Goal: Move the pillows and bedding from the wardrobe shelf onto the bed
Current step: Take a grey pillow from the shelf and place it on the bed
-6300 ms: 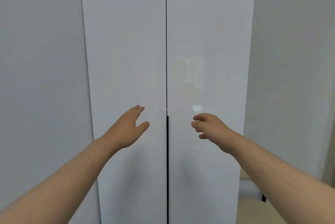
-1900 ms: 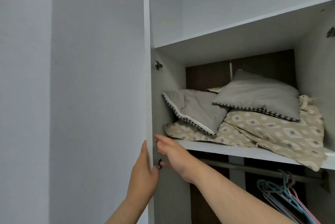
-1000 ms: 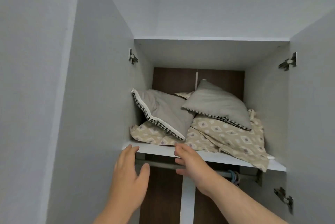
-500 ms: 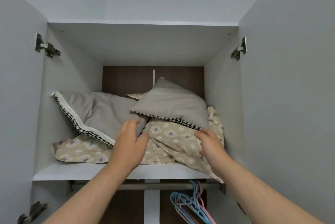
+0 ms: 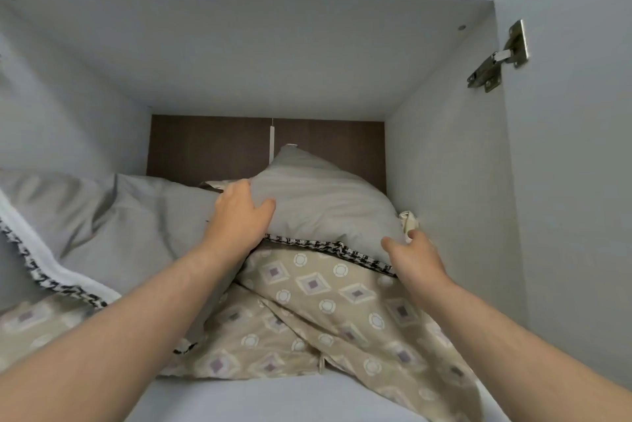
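Wardrobe shelf [image 5: 307,397], both doors open. The left hand [image 5: 239,216] lies spread on the near left corner of the upper grey pillow [image 5: 325,206], fingers wrapping its edge; the right hand [image 5: 413,257] pinches the pillow's right front corner at the houndstooth trim, though whether its fingers are fully closed cannot be told. The pillow rests on patterned beige bedding [image 5: 342,302], which overhangs the shelf front; a second grey pillow [image 5: 113,223] leans at left. Risks, as judged: pulling the upper pillow may drag the bedding off the shelf, since they touch; the soft corner grip may slip; the second pillow may topple once unsupported.
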Available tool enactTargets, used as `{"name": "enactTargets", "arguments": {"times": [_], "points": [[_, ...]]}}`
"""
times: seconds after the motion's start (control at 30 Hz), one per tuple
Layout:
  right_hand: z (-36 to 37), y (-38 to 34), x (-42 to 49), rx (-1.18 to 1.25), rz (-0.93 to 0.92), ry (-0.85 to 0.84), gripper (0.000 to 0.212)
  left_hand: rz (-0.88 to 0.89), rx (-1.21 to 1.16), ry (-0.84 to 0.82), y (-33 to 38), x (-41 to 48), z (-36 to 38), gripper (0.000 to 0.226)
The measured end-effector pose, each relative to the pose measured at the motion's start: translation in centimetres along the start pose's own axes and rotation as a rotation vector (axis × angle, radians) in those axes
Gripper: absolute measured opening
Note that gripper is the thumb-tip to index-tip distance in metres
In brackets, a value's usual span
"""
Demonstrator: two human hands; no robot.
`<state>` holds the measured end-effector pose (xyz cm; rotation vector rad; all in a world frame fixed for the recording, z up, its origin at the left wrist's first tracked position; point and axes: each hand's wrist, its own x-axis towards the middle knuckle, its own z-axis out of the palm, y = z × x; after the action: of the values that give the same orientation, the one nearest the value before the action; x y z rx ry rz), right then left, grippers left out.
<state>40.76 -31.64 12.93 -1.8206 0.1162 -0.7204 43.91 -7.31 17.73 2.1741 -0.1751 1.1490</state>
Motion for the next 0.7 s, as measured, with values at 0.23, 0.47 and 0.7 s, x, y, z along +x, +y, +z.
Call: {"name": "enactTargets", "arguments": {"times": [0.23, 0.47, 0.7], "points": [[3.2, 0.9, 8.3, -0.001, 0.112, 0.033, 0.073, -0.140, 0.211, -0.087, -3.5, 10.3, 4.7, 0.080], [5.0, 1.8, 11.2, -0.039, 0.084, 0.126, 0.085, -0.219, 0.256, -0.160, -5.3, 12.4, 6.4, 0.102], [2.8, -0.8, 5.9, 0.105, -0.127, 0.073, 0.017, -0.068, -0.014, 0.184, -3.9, 8.8, 0.9, 0.043]]}}
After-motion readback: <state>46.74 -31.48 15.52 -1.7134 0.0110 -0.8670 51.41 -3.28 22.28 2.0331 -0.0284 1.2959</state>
